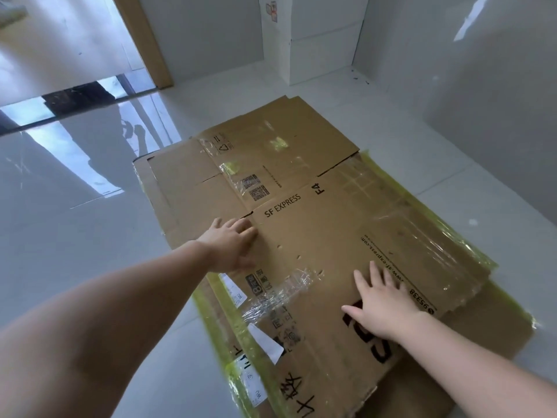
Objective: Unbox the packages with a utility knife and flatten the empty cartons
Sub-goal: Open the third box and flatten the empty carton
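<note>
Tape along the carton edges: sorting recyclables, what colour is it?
Translucent yellow-green tape edges the flattened cartons, clearest in the head view.

Bare indoor room, glossy white floor tiles (pixel 75 224), grey walls (pixel 467 86), doorway (pixel 144 40)

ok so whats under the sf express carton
Under the flattened SF Express carton lie more flattened cartons edged with yellow tape. Only their edges show; how many, and the floor beneath, are covered.
</note>
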Motion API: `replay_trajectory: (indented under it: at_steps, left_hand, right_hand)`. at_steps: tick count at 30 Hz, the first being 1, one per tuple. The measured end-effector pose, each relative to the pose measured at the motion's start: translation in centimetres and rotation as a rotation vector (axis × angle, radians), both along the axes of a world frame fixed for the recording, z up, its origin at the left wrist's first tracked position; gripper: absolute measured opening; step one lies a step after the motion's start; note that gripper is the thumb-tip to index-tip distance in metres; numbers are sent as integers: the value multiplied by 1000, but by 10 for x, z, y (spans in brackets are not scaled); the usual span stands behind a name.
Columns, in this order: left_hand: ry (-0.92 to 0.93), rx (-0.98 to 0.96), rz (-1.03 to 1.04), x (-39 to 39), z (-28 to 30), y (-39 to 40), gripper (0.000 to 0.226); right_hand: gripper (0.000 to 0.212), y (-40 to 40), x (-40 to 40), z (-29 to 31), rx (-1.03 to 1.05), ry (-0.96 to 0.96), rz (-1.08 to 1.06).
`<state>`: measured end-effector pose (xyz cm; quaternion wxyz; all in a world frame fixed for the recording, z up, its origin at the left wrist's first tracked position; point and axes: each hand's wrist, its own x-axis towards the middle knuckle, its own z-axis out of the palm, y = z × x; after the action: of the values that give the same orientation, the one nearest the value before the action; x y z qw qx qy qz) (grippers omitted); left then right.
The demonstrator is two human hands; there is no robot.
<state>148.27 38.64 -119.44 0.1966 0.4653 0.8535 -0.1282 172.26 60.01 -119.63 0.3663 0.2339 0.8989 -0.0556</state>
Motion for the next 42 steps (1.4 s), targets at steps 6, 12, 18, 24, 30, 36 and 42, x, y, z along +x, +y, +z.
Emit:
replay_trajectory:
  at_steps: [6,12,18,24,30,36,42]
  left_hand:
    - [-9,122,439,-2,-16,12,86]
    - [-33,82,974,13,-32,-9,97]
    - [-96,281,1344,-3,-28,-10,102]
    - [-292,448,1515,-13,-29,-20,111]
    - [-274,460,1424,-18,-19,-30,108]
    - [-360,566,1428,-23,-19,-51,87]
    - [-319,566,1394,-4,-23,-71,93]
  right_hand:
    - [99,37,19,-14,51,-21,-262]
    - [112,36,36,-20,119,-32,-577]
    - [105,33,40,-13,129,101,-763]
    - [97,30,45,-9,58,181,-805]
    - [99,19,45,1,125,67,-538]
    - [101,1,59,9,225,4,-191]
    - [109,7,81,2,108,130,-583]
